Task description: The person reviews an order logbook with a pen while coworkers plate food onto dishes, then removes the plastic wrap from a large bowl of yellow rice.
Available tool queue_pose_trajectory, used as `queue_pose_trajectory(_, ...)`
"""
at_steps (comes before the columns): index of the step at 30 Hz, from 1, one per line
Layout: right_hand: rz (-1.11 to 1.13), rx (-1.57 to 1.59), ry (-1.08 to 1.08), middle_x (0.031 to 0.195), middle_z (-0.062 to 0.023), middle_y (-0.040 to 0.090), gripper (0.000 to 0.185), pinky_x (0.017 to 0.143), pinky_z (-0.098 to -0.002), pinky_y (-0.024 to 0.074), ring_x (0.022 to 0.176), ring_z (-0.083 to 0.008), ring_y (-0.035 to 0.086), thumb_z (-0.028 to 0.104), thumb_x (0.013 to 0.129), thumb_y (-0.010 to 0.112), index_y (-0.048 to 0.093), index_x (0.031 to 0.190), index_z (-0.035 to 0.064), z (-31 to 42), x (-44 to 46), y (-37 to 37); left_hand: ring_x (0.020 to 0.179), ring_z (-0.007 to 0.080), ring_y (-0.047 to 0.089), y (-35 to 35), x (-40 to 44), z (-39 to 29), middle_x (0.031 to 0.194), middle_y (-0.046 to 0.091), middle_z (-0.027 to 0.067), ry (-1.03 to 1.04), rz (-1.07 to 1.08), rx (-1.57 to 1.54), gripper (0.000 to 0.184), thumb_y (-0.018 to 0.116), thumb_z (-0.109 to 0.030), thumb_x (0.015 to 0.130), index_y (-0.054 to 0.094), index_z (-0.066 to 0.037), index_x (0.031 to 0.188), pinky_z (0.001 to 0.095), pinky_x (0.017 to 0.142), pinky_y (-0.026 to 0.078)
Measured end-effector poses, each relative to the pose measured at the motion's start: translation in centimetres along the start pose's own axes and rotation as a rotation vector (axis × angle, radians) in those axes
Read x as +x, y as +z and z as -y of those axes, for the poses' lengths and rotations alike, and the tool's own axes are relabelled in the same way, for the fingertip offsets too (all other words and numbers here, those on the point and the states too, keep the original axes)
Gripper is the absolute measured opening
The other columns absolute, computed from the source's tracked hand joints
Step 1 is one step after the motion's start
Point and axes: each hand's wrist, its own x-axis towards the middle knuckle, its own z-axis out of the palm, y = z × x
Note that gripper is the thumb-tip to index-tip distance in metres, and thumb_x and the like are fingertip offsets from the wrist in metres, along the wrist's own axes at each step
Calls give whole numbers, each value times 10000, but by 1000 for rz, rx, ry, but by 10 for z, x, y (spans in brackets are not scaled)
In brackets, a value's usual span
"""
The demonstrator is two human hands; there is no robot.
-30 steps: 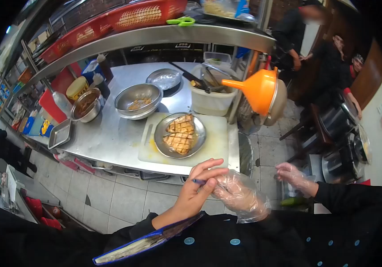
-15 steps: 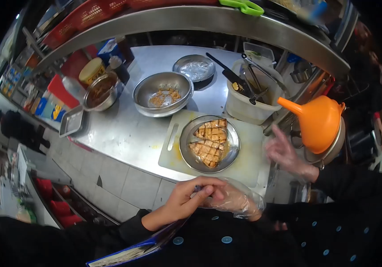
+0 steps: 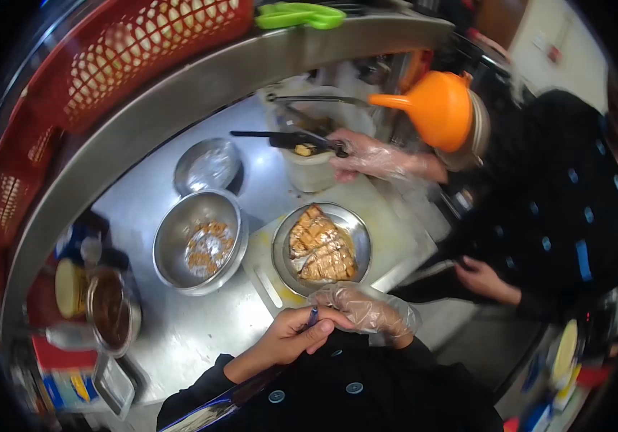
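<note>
My bare left hand (image 3: pixel 296 337) is closed around a slim blue pen (image 3: pixel 314 315), held low in front of my body. My right hand (image 3: pixel 370 315), in a clear plastic glove, is curled against the left fingertips. What its fingers hold, if anything, is hidden. Just beyond my hands, a round metal dish (image 3: pixel 363 268) holds two grill-marked, glossy pieces of food (image 3: pixel 323 248). The dish stands on a white cutting board (image 3: pixel 388 223). A blue-edged book or folder (image 3: pixel 211 412) is tucked by my left arm.
At right, a co-worker's gloved hand (image 3: pixel 373 155) grips a black utensil (image 3: pixel 291 140) above a white tub (image 3: pixel 312 173). Left are a steel bowl (image 3: pixel 233 216) with crumbs, a film-covered dish (image 3: pixel 208 167) and a sauce pot (image 3: pixel 111 309). An orange funnel (image 3: pixel 442 111) and overhead shelf (image 3: pixel 201 72) flank them.
My view has turned right, showing more of the co-worker. Their gloved hand has moved from beside the board to the black utensil at the tub. My hands stay together.
</note>
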Motion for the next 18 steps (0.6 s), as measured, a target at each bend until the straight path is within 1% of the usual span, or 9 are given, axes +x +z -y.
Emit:
queue_pose_trajectory(2,-120,-4,116,926,-150,612,310,759,-384,452,858,-305,588,315,878,520,587,1031,55,19,-10,21,500,44,396,-10,-12,-5,602,486,2,-42,195,5,311,445,-217,951,572,43,1065,197,515,331)
queue_pose_trajectory(5,-303,-6,309,922,-142,620,295,747,-368,459,843,-291,596,292,890,514,590,1048,55,46,-28,52,517,40,396,-17,-27,-7,612,471,-21,-71,550,-49,317,407,-221,964,575,-1,1118,190,513,325)
queue_pose_trajectory(7,-450,-23,413,921,-139,623,291,743,-363,461,837,-287,598,284,894,512,590,1054,55,60,-43,67,515,43,401,-23,-40,0,628,504,5,-204,654,-65,404,385,-292,966,550,24,1156,185,511,325)
queue_pose_trajectory(8,-481,-151,464,911,-154,616,292,747,-381,456,836,-316,585,294,897,492,586,1040,57,67,-51,73,529,62,437,-24,-45,7,662,534,47,-206,731,-102,520,362,-385,959,506,53,1198,186,521,350)
queue_pose_trajectory(9,-495,-269,531,901,-169,609,296,750,-400,451,836,-346,571,304,901,472,581,1026,59,74,-63,81,529,62,437,-22,-50,11,662,534,47,-221,822,-105,520,362,-385,959,506,53,1198,186,521,350)
queue_pose_trajectory(12,-620,-227,576,860,-186,603,277,732,-429,446,833,-357,566,304,874,490,572,953,51,93,-96,105,568,116,498,-18,-73,26,730,573,123,-263,877,-320,686,335,-512,927,454,103,1206,204,543,399)
queue_pose_trajectory(15,-760,-299,631,920,-172,606,310,750,-414,453,859,-341,577,319,841,534,579,983,46,122,-149,115,586,129,519,-1,-87,12,755,589,146,-261,910,-322,694,342,-526,920,467,104,1183,213,552,402)
queue_pose_trajectory(17,-1201,-287,790,971,-153,597,320,782,-397,449,878,-318,581,308,841,546,573,1033,54,129,-190,121,591,129,522,7,-89,8,758,592,148,-272,987,-295,699,345,-530,917,464,102,1189,213,557,402)
queue_pose_trajectory(18,-1509,-298,779,935,-114,600,309,770,-348,459,862,-240,581,271,859,553,556,1067,42,127,-215,122,596,129,524,10,-87,6,761,594,149,-283,1021,-273,703,349,-534,915,461,101,1196,214,563,403)
